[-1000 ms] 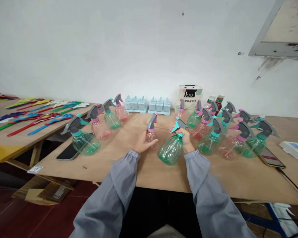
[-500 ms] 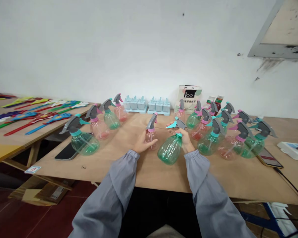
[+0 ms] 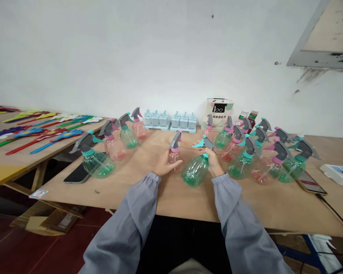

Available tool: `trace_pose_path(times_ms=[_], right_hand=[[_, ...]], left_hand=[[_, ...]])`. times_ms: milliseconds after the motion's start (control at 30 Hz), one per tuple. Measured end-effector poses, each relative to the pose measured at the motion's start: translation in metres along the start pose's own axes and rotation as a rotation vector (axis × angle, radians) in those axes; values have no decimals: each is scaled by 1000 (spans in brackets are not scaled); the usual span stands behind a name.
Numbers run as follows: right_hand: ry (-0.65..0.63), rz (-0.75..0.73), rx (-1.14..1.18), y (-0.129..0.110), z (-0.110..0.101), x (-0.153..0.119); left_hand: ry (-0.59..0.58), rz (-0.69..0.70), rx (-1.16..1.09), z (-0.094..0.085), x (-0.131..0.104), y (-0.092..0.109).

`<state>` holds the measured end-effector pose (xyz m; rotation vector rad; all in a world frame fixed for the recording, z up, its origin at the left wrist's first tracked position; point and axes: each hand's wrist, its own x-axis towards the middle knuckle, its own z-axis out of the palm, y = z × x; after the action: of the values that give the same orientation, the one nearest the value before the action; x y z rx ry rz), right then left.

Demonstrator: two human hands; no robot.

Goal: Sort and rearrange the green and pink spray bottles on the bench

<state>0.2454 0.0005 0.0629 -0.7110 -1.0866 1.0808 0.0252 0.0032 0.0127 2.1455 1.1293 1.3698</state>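
1. The right hand (image 3: 214,163) grasps the green bottle (image 3: 194,170), its fingers wrapped round the neck (image 3: 205,155) below the spray head (image 3: 209,143), probably because the narrow part fits a grip best
2. That bottle leans, base toward the left and the wearer; whether the base meets the table (image 3: 185,201) cannot be told
3. The left hand (image 3: 161,166) loosely grasps the pink bottle (image 3: 176,156), thumb across its front and the other fingers mostly hidden, a cupped hold that seems meant to steady it
4. The pink bottle stands roughly upright just beside the green one, the two apart, both in front of the wearer, where two hands reach easily
5. Grey sleeves (image 3: 140,205) gather at the wrists, leaving both hands bare
6. At left, four sprayers form the left row (image 3: 116,148), green and pink alternating toward the back, apparently set out in order
7. At right, more sprayers crowd into the right group (image 3: 240,167), packed closely, perhaps to save room
8. A phone (image 3: 74,176) lies beside the left row's nearest bottle; another, the right phone (image 3: 313,182), has a cable (image 3: 335,209) by it, presumably for charging
9. Behind, pale blue moulds (image 3: 183,122) and a printed bag (image 3: 218,112) stand near the wall (image 3: 160,57), likely kept out of the way
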Motion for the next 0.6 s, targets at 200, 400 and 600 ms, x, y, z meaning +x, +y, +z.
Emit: trace_pose_path(times_ms=[200,400,600], right_hand=[[180,-284,-307,-11,-15,-1],[343,-490,-732,-13,-36,3],[488,-405,-858,-1,-36,5]], left_hand=[[-3,3,8,-1,0,1],[-9,-3,10,-1,0,3],[1,-47,-11,-1,0,5]])
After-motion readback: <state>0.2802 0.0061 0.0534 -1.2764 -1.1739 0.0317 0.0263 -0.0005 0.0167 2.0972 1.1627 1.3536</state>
